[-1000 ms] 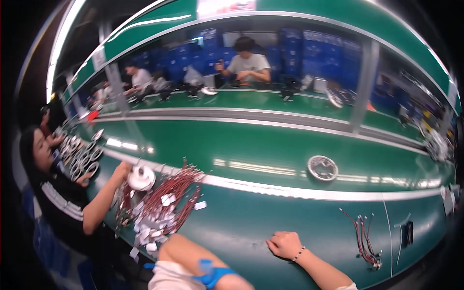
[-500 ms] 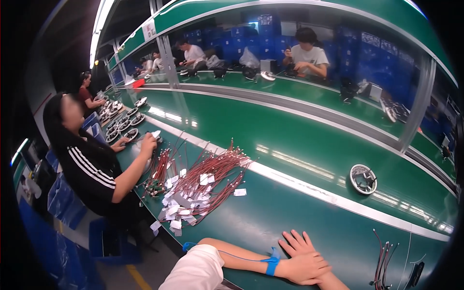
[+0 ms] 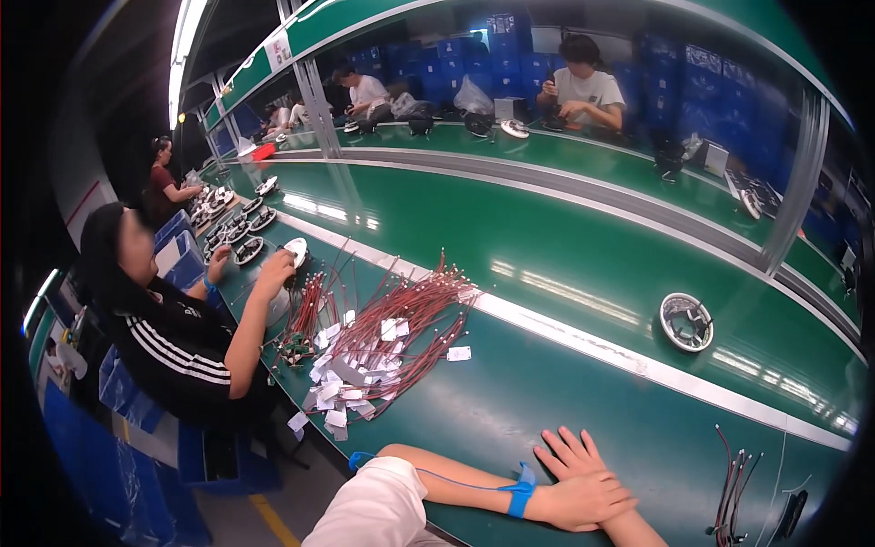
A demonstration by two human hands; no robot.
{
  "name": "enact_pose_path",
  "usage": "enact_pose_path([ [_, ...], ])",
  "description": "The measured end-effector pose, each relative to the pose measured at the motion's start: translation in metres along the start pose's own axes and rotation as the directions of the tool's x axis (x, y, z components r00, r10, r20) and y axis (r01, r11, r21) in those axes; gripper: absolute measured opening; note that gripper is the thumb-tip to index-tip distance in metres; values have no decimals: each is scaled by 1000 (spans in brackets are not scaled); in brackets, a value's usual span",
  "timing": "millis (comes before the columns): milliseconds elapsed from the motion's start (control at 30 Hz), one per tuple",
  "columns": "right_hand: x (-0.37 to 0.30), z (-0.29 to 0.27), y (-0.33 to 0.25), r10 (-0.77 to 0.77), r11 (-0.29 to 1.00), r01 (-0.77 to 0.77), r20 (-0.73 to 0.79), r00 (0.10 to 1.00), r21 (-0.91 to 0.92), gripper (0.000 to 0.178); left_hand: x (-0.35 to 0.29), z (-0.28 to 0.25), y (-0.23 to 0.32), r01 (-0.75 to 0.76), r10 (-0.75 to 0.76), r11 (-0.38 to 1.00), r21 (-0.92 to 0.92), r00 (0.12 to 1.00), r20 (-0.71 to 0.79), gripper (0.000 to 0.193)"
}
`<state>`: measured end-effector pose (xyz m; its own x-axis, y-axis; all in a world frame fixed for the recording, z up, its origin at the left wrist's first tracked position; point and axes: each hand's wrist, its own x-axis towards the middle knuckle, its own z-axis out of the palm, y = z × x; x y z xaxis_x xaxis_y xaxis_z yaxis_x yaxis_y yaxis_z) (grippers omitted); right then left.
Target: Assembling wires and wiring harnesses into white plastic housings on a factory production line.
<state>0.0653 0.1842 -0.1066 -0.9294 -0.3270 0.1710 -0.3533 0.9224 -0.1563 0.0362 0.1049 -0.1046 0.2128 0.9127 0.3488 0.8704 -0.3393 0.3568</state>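
Observation:
My left hand (image 3: 588, 500) lies across the back of my right wrist, its fingers stretched out and holding nothing. A blue wrist strap (image 3: 519, 497) with a thin cord is round my left wrist. Under it, my right hand (image 3: 569, 453) rests palm down on the green worktable (image 3: 492, 392), fingers spread and empty. To the left is a heap of red-brown wires (image 3: 410, 314) with white connectors and white tags (image 3: 351, 383). A few loose wires (image 3: 732, 497) lie to the right of my hands, with a small black part (image 3: 793, 515) beside them.
A round white housing (image 3: 685, 323) with dark parts inside sits on the green belt (image 3: 547, 264) beyond the pale rail. At left a co-worker (image 3: 173, 337) handles a white round part (image 3: 295, 251) near several similar housings (image 3: 248, 249). More people work across the line. Blue bins (image 3: 228, 465) stand lower left.
My hands keep their pose, while the view shifts slightly. The co-worker at left has leaned lower and drawn the far hand back from the housings; the white part now shows more fully.

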Motion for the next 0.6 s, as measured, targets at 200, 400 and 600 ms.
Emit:
enact_pose_path([
  [200, 9, -2, -5, -26, 999, 25, 21, 999, 38, 40, -8, 3, -3, 35, -35, 999, 2, 999, -14, 57],
  [400, 1, 2, -1, 9, 999, -11, 29, 1000, 52, 40, 0, 13, -5, -32, 32, 999, -5, 998, -48, 59],
  [600, 6, 23, -5, 584, 698, -380, -175, 793, 607, 51, 1, -11, -28, -200, 186, 979, -34, 953, -240, 50],
])
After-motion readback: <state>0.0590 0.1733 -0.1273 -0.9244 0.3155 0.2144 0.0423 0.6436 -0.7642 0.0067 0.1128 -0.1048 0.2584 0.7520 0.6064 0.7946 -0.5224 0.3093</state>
